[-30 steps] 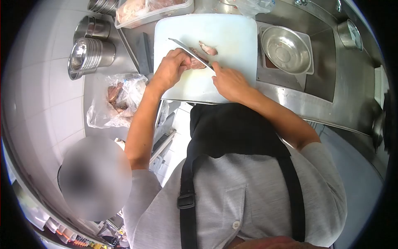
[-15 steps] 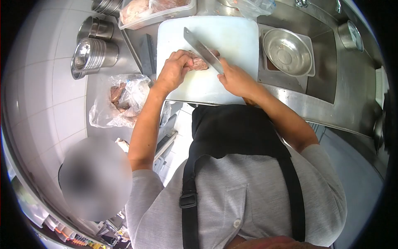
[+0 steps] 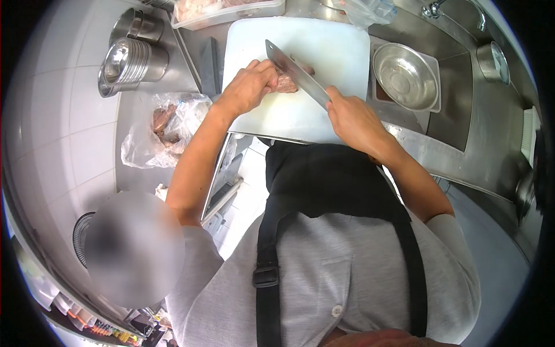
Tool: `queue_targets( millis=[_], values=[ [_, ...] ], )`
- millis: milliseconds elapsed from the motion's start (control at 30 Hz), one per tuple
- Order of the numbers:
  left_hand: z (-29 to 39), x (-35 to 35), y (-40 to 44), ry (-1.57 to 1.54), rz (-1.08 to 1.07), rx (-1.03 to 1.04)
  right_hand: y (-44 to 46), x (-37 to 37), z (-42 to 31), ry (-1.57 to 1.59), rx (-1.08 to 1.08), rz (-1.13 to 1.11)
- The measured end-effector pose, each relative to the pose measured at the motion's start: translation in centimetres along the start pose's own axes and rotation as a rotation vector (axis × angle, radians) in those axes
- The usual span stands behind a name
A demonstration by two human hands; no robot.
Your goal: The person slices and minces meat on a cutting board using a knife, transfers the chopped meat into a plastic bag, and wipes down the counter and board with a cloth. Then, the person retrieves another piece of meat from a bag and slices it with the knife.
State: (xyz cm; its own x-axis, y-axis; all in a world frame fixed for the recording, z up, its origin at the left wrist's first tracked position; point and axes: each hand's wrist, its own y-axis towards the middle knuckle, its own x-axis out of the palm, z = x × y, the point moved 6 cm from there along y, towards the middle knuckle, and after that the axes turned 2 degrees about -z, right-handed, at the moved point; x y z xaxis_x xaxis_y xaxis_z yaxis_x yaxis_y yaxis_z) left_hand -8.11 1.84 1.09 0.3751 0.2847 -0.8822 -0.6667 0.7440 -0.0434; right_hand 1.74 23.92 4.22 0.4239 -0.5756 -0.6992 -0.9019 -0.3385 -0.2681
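A piece of reddish-brown meat (image 3: 286, 83) lies on a white cutting board (image 3: 341, 52). My left hand (image 3: 254, 85) is closed on the meat's left end, fingers curled over it. With my right hand (image 3: 354, 118) I grip the handle of a cleaver (image 3: 298, 74), its broad blade slanting up and left across the meat. The blade hides part of the meat; a little more shows past its right side. Whether the edge is inside the meat or only against it, I cannot tell.
Left of the board lie a dark sharpening stone (image 3: 209, 66) and a clear plastic bag (image 3: 139, 141) holding more meat. Steel pots (image 3: 124, 63) stand farther left. A plastic tub (image 3: 231, 14) of meat is behind. At right, a steel bowl (image 3: 406, 75) sits by the sink (image 3: 454, 104).
My right hand has drawn back down and right with the cleaver. My left hand stays on the meat. The whole view has shifted slightly.
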Motion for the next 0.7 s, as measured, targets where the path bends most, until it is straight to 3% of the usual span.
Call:
queue_targets(
  millis=[400, 700],
  values=[
    [-0.3, 0.2, 0.1, -0.035, -0.042, -0.028, 0.2, 0.0, -0.9, -0.048, 0.104, -0.079],
    [-1.0, 0.4, -0.7, -0.097, 0.088, 0.009, 5.6, 5.1, 1.3, -0.019, 0.017, -0.010]
  ],
)
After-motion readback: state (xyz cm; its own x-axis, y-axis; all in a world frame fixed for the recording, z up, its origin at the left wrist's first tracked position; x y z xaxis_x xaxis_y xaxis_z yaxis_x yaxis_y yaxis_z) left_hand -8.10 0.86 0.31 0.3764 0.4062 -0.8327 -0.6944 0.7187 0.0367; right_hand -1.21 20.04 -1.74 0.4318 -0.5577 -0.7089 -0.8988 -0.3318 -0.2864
